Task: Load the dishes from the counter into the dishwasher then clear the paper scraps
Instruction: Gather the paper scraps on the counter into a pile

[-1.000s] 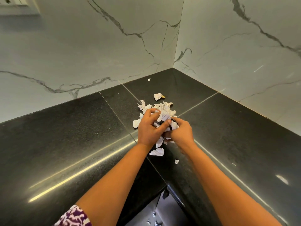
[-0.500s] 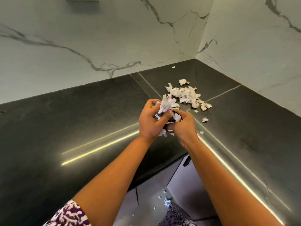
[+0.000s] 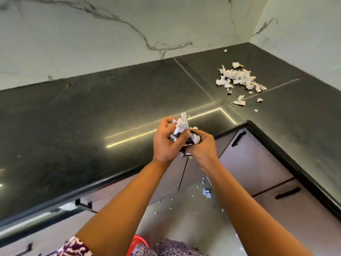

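Note:
Both hands are cupped together over the counter's inner corner edge, holding a bundle of white torn paper scraps [image 3: 181,125]. My left hand [image 3: 166,143] grips the bundle from the left, fingers curled round it. My right hand [image 3: 202,146] grips it from the right and below. A pile of paper scraps [image 3: 238,77] lies on the black counter [image 3: 92,117] near the back corner, with a few loose pieces [image 3: 239,101] in front of it. No dishes or dishwasher are in view.
White marble walls meet at the back right corner. Grey cabinet doors with black handles [image 3: 238,138] sit under the L-shaped counter. Small paper bits [image 3: 206,193] lie on the floor. A grey mat [image 3: 171,247] and something red [image 3: 138,242] are at the bottom edge.
Both hands lifted a bundle of scraps off the pile and drew it back toward me, past the counter edge. The view pulled back and shifted left, showing cabinets and floor.

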A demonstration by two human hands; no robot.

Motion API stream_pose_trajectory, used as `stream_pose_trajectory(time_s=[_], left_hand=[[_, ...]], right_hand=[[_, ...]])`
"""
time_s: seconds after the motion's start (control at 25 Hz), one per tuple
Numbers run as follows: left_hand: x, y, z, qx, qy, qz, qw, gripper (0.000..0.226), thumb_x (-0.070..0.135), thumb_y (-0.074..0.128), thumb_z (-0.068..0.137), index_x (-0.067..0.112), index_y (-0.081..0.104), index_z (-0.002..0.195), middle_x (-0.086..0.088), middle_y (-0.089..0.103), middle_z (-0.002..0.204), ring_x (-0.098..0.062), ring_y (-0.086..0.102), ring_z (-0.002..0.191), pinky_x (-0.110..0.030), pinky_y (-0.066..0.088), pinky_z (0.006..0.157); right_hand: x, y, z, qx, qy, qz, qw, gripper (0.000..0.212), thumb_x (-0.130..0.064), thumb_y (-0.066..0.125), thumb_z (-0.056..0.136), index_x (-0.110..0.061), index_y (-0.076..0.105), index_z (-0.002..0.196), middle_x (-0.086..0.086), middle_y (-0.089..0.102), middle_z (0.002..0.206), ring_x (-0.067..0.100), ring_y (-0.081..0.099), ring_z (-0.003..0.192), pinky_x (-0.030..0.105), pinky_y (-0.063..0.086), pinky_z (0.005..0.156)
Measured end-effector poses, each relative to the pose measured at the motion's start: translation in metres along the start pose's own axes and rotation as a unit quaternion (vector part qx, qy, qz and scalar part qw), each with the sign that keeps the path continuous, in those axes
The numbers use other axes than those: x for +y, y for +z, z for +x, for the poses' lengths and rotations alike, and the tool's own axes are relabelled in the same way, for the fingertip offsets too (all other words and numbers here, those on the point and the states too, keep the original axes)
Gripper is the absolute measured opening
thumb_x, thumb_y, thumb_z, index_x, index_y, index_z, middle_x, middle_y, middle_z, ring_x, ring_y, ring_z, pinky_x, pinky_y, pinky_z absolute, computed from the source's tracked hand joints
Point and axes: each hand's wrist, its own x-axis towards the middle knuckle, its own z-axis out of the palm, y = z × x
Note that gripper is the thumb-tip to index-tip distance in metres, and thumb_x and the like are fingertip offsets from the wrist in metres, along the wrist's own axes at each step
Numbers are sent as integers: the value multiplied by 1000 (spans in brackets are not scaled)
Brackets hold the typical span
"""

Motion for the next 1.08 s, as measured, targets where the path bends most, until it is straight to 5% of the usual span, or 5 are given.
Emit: stream_pose_trajectory(time_s=[0.36,0.64,0.72,0.96,1.08], left_hand=[[-11,-61,-125,79,-64,55,993,26,29,60,78,5,70,79,-12,57,93,-8,55,89,-19,44,77],[-80,-94,-237,104,-204,46,972,24,30,60,76,6,68,78,2,54,94,0,56,88,-16,44,77],[-103,-101,-263,119,-229,52,965,17,30,61,75,15,68,78,3,56,93,1,58,86,-18,45,75],[-217,-115,-365,120,-378,78,915,30,43,57,69,17,68,79,4,59,90,-5,59,81,-24,47,71],[-261,-112,-404,143,-480,85,861,38,50,57,61,15,65,74,10,62,74,-3,58,71,-19,42,65]], right_hand=[[68,53,-90,-92,55,-31,994,42,-8,82,57,-23,74,95,-2,74,85,17,70,84,41,59,73],[166,105,-143,-141,166,-40,975,43,10,79,53,-26,72,76,1,72,76,19,69,74,45,58,73],[194,116,-152,-169,198,-41,965,43,16,75,53,-24,71,70,-4,69,67,12,64,60,40,59,60],[340,167,-175,-226,263,-110,932,25,3,72,51,-14,67,69,-2,63,56,19,58,49,36,55,51],[404,181,-189,-223,272,-146,925,25,7,72,61,-17,67,68,-13,58,46,1,52,40,21,49,46]])
